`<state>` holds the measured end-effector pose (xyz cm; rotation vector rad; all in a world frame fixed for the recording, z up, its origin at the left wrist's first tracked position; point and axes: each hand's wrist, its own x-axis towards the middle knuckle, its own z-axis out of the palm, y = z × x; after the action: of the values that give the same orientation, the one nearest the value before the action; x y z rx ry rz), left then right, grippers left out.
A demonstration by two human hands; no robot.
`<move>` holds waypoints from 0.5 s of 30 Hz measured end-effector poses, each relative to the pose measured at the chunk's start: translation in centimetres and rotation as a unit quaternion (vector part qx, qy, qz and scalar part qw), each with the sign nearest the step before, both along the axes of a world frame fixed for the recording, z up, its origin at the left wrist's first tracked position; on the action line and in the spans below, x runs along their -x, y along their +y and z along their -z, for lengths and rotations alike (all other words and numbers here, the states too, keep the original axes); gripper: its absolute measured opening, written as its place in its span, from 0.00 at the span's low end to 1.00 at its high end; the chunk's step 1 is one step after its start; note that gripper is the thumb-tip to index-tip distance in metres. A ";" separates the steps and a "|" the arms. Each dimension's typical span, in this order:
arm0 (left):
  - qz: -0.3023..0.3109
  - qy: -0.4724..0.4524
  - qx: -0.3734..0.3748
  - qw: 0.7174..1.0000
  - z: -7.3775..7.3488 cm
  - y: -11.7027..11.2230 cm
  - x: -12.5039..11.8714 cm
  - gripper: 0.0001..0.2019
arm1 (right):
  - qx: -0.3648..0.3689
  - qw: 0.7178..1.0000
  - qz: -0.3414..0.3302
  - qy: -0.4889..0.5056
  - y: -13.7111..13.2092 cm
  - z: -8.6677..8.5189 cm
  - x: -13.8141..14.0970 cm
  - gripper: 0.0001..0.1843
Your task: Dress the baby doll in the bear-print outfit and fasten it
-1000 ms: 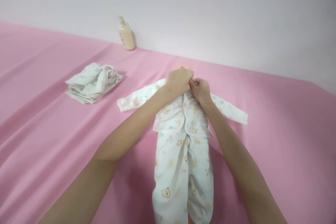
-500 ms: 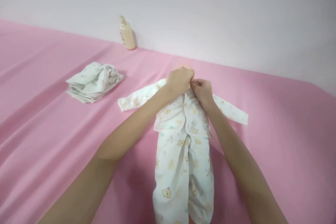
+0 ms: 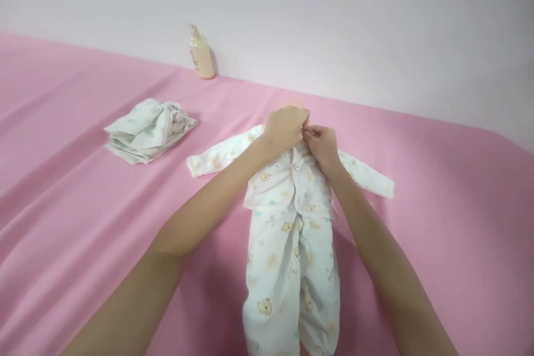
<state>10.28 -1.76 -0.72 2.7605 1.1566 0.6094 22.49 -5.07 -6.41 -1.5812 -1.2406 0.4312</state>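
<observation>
Two hands, left hand (image 3: 286,127) and right hand (image 3: 323,146), meet at the top of the shirt (image 3: 311,183), near the far edge of the sheet (image 3: 450,211). The right seems to pinch it; the left's grip cannot be told. Probably fastening, calling for fine control next. Room spreads rightward; folded cloths (image 3: 148,132) lie left.

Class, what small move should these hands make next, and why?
Perhaps squeeze together the upper front of the white, bear-print cloth jacket: the bare left hand and bare right hand seem to pinch it there, their hold partly hidden.
</observation>
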 end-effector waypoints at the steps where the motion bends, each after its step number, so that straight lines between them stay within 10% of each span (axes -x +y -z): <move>1: 0.000 -0.001 -0.002 1.000 0.0 0.0 0.0 0.12 | -0.001 1.000 -0.001 0.000 0.0 0.0 0.0 0.10; 15: -0.013 0.009 -0.027 1.000 0.2 -0.1 -0.2 0.10 | 0.016 0.999 0.014 -0.042 -0.3 -0.6 0.3 0.07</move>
<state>10.52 -1.88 -0.92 2.8063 1.1975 0.6300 22.17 -5.34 -5.85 -1.6556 -1.2806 0.3708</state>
